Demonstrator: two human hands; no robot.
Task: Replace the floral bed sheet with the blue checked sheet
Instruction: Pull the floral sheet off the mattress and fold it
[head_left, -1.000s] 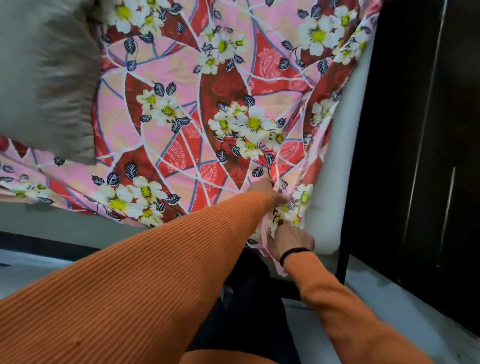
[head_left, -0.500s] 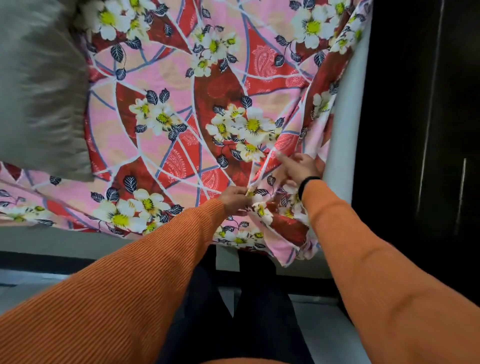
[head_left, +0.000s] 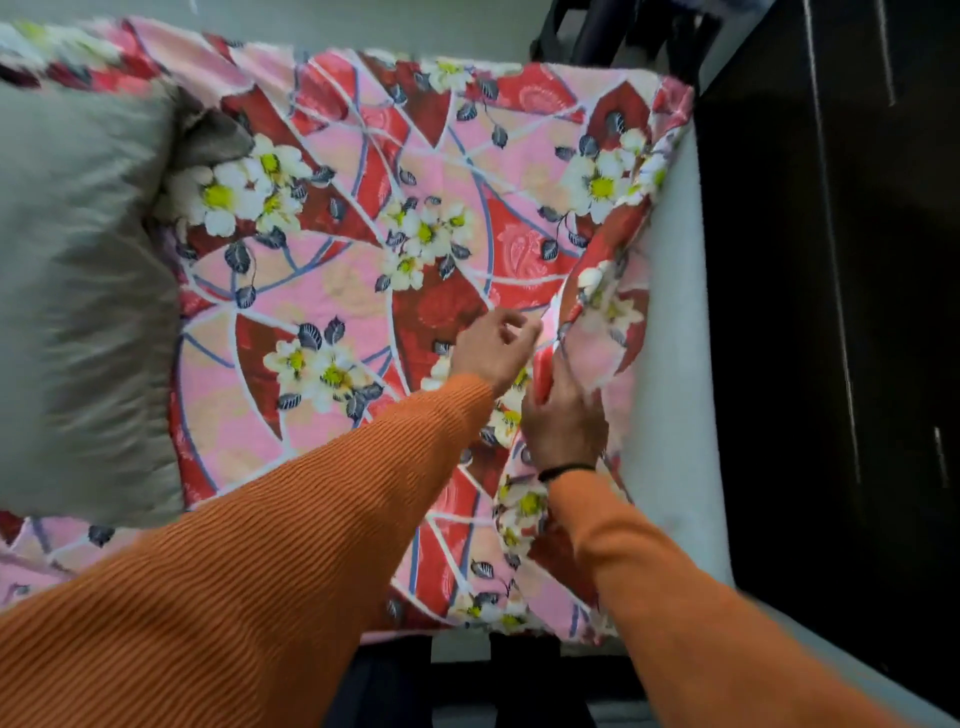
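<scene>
The floral bed sheet, pink and red with white flowers, covers most of the mattress. Its right edge is pulled inward and bunched, which bares a strip of white mattress along the right side. My right hand grips the gathered fold of the sheet near that edge. Just left of it, my left hand hovers over the sheet with its fingers curled, pinching at the fold. Both arms wear orange sleeves. No blue checked sheet is in view.
A grey pillow lies on the left part of the bed. Dark cabinet fronts stand close along the right side. A dark object stands beyond the far end of the bed. Floor shows at the bottom, by my legs.
Both hands have moved from the near corner up along the right edge, dragging the floral sheet inward. More white mattress is bare. The view has shifted farther over the bed.
</scene>
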